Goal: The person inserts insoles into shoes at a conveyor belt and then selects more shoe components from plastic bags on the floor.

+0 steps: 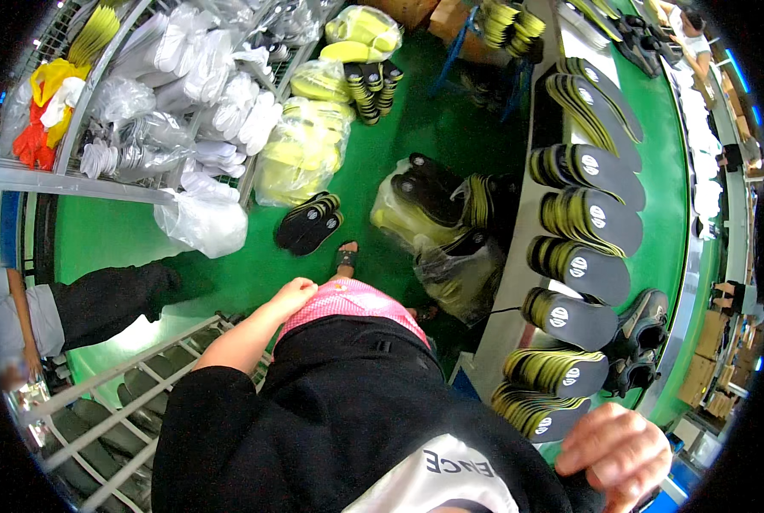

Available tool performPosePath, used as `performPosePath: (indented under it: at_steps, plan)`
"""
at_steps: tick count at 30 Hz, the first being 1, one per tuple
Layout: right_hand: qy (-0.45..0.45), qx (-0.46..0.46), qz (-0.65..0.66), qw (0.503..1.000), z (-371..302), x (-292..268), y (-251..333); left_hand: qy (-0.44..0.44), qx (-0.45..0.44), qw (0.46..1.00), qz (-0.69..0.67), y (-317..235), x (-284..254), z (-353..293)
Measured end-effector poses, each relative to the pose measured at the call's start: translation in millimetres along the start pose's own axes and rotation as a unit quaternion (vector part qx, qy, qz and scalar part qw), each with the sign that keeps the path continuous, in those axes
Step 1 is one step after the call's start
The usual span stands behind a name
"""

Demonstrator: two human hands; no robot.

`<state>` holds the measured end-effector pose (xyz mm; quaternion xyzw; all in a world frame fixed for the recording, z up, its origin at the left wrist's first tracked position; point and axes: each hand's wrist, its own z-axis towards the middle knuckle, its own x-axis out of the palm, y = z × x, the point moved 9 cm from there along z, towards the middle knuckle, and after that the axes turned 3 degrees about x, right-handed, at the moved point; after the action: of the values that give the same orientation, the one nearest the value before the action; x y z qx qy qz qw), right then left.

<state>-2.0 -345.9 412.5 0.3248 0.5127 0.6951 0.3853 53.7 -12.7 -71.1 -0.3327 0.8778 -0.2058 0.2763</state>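
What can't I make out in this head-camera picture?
Head view: right hand, inside of its curl hidden by its own fingers; whether it holds anything is unclear.
Head view: left hand, underside hidden by the hand itself.
Head view: co-worker at left, cut off by the picture's dark edge.
Head view: whitish plastic bag, contents obscured by cloudy film.

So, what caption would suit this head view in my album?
Right hand near stacked insoles on a bench, left hand by pink checked clothing, filled plastic bags on green floor.
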Motion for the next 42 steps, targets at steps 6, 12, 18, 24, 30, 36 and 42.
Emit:
performPosePath:
  at_steps: [6, 12, 18, 24, 30, 36, 42]
  plan:
    - [0.010, -0.032, 0.072, 0.997, 152.7, 42.0, -25.2, -0.067, -0.077, 0.985, -0.139, 38.9, -115.3, 11.9]
    - [-0.009, 0.008, 0.037, 0.999, 186.7, 42.4, -37.4, -0.077, -0.176, 0.967, -0.169, 117.3, -150.1, 1.2]
    - [-0.169, -0.050, 0.056, 0.983, 158.7, -11.1, -65.3, -0.078, -0.170, 0.957, -0.222, 95.4, -143.9, 11.4]
    - [-0.196, 0.040, 0.096, 0.975, 135.3, -30.9, -127.6, -0.099, -0.147, 0.958, -0.226, 74.7, -151.0, 14.8]
    - [-0.253, 0.086, 0.202, 0.942, 101.5, -47.6, -174.9, -0.089, -0.169, 0.957, -0.219, 77.3, -132.0, 16.4]
    - [-0.308, 0.113, 0.261, 0.908, 73.7, -59.4, -205.3, -0.034, -0.147, 0.969, -0.197, 54.9, -124.6, 28.0]
    - [-0.305, 0.179, 0.287, 0.891, 80.7, -50.8, -241.9, -0.064, -0.138, 0.976, -0.157, 17.6, -143.8, 39.3]
